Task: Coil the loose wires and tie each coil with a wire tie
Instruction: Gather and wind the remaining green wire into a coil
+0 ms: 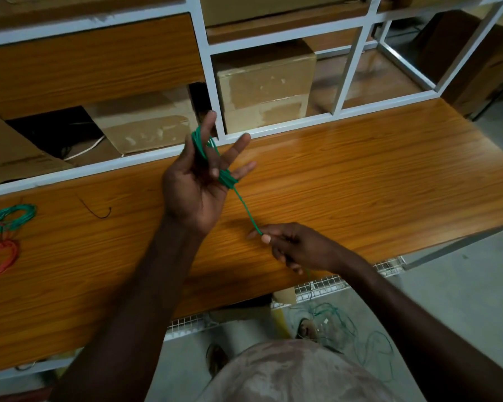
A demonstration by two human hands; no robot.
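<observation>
Right grip [291,245] on green wire [246,211]

Dim indoor light, glare on tabletop [360,158], wide-angle edge distortion.
</observation>
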